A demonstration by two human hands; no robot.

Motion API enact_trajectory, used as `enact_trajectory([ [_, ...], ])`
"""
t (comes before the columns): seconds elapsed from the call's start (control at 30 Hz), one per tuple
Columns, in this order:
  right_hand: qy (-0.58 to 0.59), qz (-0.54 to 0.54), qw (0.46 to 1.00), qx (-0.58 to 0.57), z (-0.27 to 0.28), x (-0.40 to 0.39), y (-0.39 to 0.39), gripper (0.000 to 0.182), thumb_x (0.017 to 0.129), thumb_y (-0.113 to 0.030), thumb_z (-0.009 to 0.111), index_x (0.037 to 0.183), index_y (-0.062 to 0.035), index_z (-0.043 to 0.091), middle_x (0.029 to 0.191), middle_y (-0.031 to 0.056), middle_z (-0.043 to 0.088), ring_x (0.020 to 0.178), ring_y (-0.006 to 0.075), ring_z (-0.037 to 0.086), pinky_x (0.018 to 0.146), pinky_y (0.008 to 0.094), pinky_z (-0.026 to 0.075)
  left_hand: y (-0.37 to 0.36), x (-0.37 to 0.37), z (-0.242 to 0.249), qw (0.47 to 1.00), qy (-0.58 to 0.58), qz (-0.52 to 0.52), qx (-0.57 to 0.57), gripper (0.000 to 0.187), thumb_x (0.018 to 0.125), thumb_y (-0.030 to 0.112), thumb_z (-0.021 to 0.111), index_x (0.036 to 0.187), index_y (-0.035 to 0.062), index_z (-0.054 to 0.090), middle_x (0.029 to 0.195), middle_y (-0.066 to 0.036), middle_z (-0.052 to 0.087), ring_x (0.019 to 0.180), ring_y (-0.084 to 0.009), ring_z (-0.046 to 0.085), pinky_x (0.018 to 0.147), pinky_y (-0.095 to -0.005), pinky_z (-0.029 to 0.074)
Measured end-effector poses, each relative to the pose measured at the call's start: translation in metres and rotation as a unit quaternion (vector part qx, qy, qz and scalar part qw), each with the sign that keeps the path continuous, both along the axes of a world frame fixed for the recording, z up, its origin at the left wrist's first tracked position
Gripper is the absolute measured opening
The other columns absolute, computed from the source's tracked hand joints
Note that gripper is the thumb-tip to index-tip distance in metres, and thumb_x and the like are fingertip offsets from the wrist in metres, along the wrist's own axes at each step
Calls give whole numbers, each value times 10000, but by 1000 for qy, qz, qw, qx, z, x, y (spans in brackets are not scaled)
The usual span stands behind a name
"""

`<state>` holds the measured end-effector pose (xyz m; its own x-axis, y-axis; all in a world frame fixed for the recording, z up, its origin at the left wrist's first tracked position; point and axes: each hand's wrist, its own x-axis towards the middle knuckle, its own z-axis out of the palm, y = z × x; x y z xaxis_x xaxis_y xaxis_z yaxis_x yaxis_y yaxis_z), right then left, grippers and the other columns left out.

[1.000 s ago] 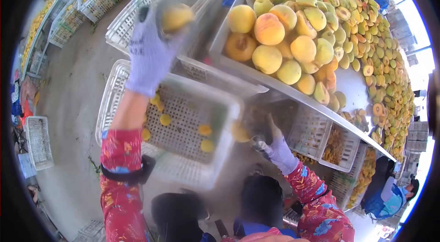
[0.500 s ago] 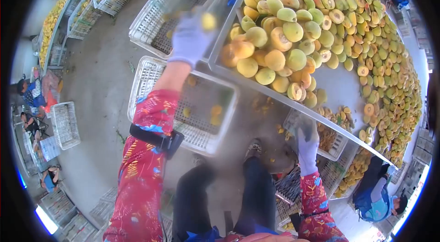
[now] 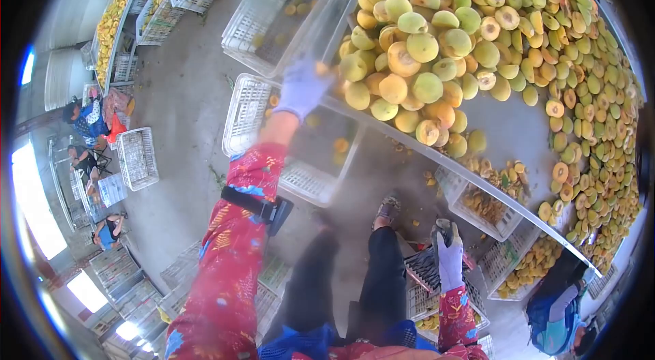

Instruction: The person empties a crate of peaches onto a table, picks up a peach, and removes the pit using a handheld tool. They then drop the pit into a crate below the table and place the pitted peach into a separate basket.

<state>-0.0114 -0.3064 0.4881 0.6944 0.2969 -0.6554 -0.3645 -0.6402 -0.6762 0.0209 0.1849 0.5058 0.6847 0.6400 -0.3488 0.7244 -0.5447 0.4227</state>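
Observation:
My left hand (image 3: 302,89), in a lavender glove, is blurred over the near end of a white crate (image 3: 310,186), beside the metal table's corner. An orange-yellow piece of fruit (image 3: 323,73) shows smeared at its fingertips. The metal table (image 3: 508,125) bears a heap of yellow-green stone fruit (image 3: 423,48), many halved, perhaps peaches or apricots. My right hand (image 3: 449,261), gloved with dark grey fingertips, is held low in front of the table edge, its fingers curled. Whatever they hold, if anything, is too dark to make out.
Another white crate (image 3: 239,26) with a few fruits stands beyond the first. Below the table edge sits a crate of brownish scraps (image 3: 486,204). A co-worker (image 3: 559,316) is at the lower right. Other people (image 3: 89,118) and crates (image 3: 136,159) are at left.
My left hand has come back from the far crate toward the near one and the table corner. My right hand has dropped away from the table edge, toward my body. The view has shifted slightly.

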Motion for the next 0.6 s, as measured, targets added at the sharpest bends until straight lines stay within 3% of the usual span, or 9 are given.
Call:
enact_trajectory([
  [0.1,-17,13,1000,-17,13,1,-15,333,916,-101,594,1219,35,570,1048,134,670,919,211,643,830,320,506,28,3,1,922,8,-12,386,843,799,413,714,1459,27,359,1445,-325,366,1360,-457,347,1136,-458,298],
  [0.13,-39,18,999,-29,16,-1,-21,328,914,-101,593,1213,34,574,1044,138,671,919,219,644,832,326,506,28,7,4,926,34,-25,374,860,794,473,708,1456,39,371,1467,-319,330,1379,-468,302,1141,-465,284],
  [0.23,-37,-1,998,-50,36,-3,-20,320,910,-103,589,1204,26,583,1033,145,677,929,243,650,841,342,504,-7,31,13,991,38,-42,121,872,790,497,700,1452,42,360,1420,-331,391,1341,-469,364,1108,-469,333],
  [0.33,-24,13,997,-77,51,-12,-21,307,908,-108,586,1191,13,592,1024,150,683,946,255,659,847,350,504,-34,36,-30,994,48,-96,22,881,778,494,708,1444,42,350,1329,-330,484,1237,-456,485,1043,-476,402],
  [0.4,-41,24,996,-73,48,-32,-35,273,906,-120,589,1154,-6,607,1017,154,689,959,268,670,845,353,506,-29,34,-40,992,9,-97,84,866,778,464,714,1441,48,345,1270,-319,526,1150,-454,542,997,-486,434],
  [0.47,10,-13,998,-66,52,-53,-48,253,907,-124,589,1132,-10,611,1012,153,691,957,273,673,847,355,505,-21,35,-12,994,14,-51,91,848,767,400,732,1428,33,348,1236,-297,553,1090,-448,573,971,-498,447],
  [0.53,62,-59,992,-92,59,-79,-60,228,907,-123,592,1108,-18,615,1007,143,696,961,281,675,853,357,503,5,31,27,990,-75,-6,120,811,765,332,735,1414,24,358,1268,-289,540,1173,-433,529,1011,-478,427],
  [0.57,62,-65,990,-111,62,-94,-67,224,907,-126,592,1104,-20,615,1007,143,696,962,279,675,851,356,503,54,10,-17,932,-131,-92,325,829,771,291,734,1443,24,330,1335,-294,501,1262,-424,465,1063,-460,391],
  [0.6,61,-73,987,-131,65,-109,-74,220,908,-128,593,1099,-22,616,1006,142,695,962,276,676,850,355,503,63,7,4,945,-101,-90,298,875,789,290,731,1489,35,273,1401,-299,446,1314,-434,415,1100,-471,350],
])
